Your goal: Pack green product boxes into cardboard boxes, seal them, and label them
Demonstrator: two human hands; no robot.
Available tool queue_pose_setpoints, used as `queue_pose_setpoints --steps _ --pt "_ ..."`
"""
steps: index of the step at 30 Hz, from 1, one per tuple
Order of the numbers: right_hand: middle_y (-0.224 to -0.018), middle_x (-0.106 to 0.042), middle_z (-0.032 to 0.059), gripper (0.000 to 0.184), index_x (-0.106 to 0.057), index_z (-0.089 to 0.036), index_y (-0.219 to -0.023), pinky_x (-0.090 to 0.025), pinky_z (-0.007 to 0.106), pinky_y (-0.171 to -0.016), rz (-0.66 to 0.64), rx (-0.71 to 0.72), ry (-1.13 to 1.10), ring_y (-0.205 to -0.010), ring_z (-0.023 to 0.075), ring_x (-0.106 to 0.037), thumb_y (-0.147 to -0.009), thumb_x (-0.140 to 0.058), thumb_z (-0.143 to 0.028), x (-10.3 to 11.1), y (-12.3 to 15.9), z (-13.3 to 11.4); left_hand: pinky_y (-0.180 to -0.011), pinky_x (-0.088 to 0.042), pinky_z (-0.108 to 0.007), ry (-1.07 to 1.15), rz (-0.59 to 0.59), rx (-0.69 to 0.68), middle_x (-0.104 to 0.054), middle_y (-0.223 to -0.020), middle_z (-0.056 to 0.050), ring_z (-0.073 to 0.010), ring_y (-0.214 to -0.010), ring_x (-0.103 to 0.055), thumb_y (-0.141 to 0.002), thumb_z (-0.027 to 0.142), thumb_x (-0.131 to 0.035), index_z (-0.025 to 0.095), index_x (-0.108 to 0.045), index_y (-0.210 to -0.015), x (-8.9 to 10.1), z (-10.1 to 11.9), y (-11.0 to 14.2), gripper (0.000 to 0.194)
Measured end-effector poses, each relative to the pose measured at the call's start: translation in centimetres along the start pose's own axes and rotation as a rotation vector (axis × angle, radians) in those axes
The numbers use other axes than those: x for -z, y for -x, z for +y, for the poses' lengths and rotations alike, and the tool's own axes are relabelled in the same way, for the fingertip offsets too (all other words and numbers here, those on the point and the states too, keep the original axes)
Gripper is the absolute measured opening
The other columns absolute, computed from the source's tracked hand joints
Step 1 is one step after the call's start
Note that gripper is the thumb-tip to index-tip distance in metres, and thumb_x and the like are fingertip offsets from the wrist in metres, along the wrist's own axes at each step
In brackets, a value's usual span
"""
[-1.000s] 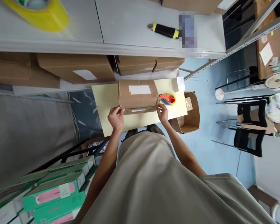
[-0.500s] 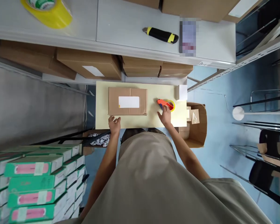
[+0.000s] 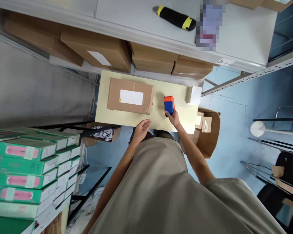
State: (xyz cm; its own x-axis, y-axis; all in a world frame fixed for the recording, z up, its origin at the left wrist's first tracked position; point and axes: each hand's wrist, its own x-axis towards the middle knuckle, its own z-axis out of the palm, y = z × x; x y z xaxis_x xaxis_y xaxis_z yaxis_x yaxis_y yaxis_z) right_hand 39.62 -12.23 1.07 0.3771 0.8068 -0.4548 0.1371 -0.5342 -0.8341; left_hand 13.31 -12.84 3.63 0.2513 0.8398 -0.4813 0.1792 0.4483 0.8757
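In my right hand [image 3: 174,117] is an orange and blue tape dispenser [image 3: 169,106], gripped by its lower end above the right half of the pale yellow tabletop [image 3: 127,118]. My left hand [image 3: 142,128] is at the table's front edge, fingers stretched loosely to the right, holding nothing. Just beyond it, on the left half of the table, lies a closed cardboard box [image 3: 113,97] with a white label [image 3: 131,97] on top. The dispenser's tape roll cannot be seen from this side.
A small white box [image 3: 194,95] stands at the table's right end. Right of the table is an open carton [image 3: 211,138]. The shelf above bears a utility knife [image 3: 177,19]; cardboard boxes [image 3: 95,48] fill the level below. Green-and-white boxes [image 3: 26,165] are stacked at left.
My right hand has taken hold of the tape dispenser and turned it upright. My left hand has moved right, away from the box's near-left corner. The view has shifted and tilted.
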Motion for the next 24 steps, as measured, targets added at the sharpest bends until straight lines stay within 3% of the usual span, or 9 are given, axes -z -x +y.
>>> queue_pose_setpoints --steps 2,4,9,13,16,19,24 --pt "-0.091 -0.076 0.0040 0.067 -0.070 -0.023 -0.104 -0.061 0.040 -0.092 -0.124 -0.039 -0.318 -0.092 0.0247 -0.071 -0.082 -0.085 -0.084 -0.2 2.0 -1.0 -0.108 -0.067 -0.045 -0.019 -0.033 -0.082 -0.086 -0.124 -0.014 -0.0276 -0.115 -0.082 -0.093 0.058 -0.082 0.021 -0.078 -0.125 -2.0 1.4 0.3 0.049" --pt "-0.090 -0.076 0.0026 0.070 -0.071 -0.023 -0.100 -0.061 0.038 -0.093 -0.217 -0.070 -0.504 -0.093 0.0232 -0.071 -0.076 -0.090 -0.086 -0.6 4.0 -2.1 -0.103 -0.068 -0.042 -0.068 -0.036 -0.180 -0.085 -0.119 -0.011 -0.0246 -0.107 -0.083 -0.097 0.051 -0.081 0.022 -0.078 -0.123 -3.7 2.9 0.4 0.039" --pt "-0.092 -0.078 0.0017 0.063 -0.073 -0.024 -0.095 -0.060 0.035 -0.096 -0.249 -0.101 -0.623 -0.099 0.0224 -0.072 -0.074 -0.097 -0.078 -1.2 7.3 -4.1 -0.095 -0.068 -0.039 -0.199 0.062 -0.355 -0.083 -0.108 -0.007 -0.0228 -0.099 -0.081 -0.099 0.036 -0.081 0.023 -0.076 -0.109 -5.4 5.6 0.9 0.017" --pt "-0.092 -0.080 0.0023 0.060 -0.075 -0.023 -0.091 -0.061 0.034 -0.095 -0.332 -0.147 -0.659 -0.099 0.0224 -0.074 -0.076 -0.097 -0.076 -0.9 7.8 -4.5 -0.093 -0.067 -0.037 -0.268 0.028 -0.387 -0.082 -0.108 -0.006 -0.0219 -0.097 -0.080 -0.102 0.033 -0.077 0.024 -0.076 -0.110 -4.9 6.1 1.8 0.012" --pt "-0.091 -0.080 0.0023 0.065 -0.077 -0.021 -0.091 -0.061 0.032 -0.091 -0.387 -0.237 -0.680 -0.092 0.0200 -0.073 -0.070 -0.100 -0.078 -0.9 8.1 -4.1 -0.091 -0.066 -0.037 -0.331 -0.006 -0.379 -0.082 -0.106 -0.004 -0.0216 -0.094 -0.080 -0.101 0.035 -0.078 0.025 -0.075 -0.108 -4.2 5.9 2.7 0.013" --pt "-0.092 -0.081 0.0012 0.069 -0.078 -0.021 -0.094 -0.061 0.032 -0.090 -0.388 -0.229 -0.631 -0.087 0.0184 -0.072 -0.064 -0.103 -0.078 -1.0 8.6 -3.5 -0.089 -0.066 -0.038 -0.362 -0.024 -0.345 -0.083 -0.103 -0.005 -0.0223 -0.092 -0.080 -0.101 0.039 -0.079 0.025 -0.076 -0.105 -3.3 6.1 3.7 0.015" --pt "-0.102 -0.085 0.0057 0.068 -0.078 -0.021 -0.107 -0.063 0.040 -0.096 -0.522 -0.077 -0.398 -0.094 0.0240 -0.077 -0.070 -0.103 -0.072 0.7 9.8 -4.0 -0.091 -0.067 -0.037 -0.203 0.131 -0.342 -0.080 -0.134 -0.011 -0.0232 -0.107 -0.080 -0.102 0.055 -0.080 0.026 -0.071 -0.139 -1.4 8.4 4.2 0.047"
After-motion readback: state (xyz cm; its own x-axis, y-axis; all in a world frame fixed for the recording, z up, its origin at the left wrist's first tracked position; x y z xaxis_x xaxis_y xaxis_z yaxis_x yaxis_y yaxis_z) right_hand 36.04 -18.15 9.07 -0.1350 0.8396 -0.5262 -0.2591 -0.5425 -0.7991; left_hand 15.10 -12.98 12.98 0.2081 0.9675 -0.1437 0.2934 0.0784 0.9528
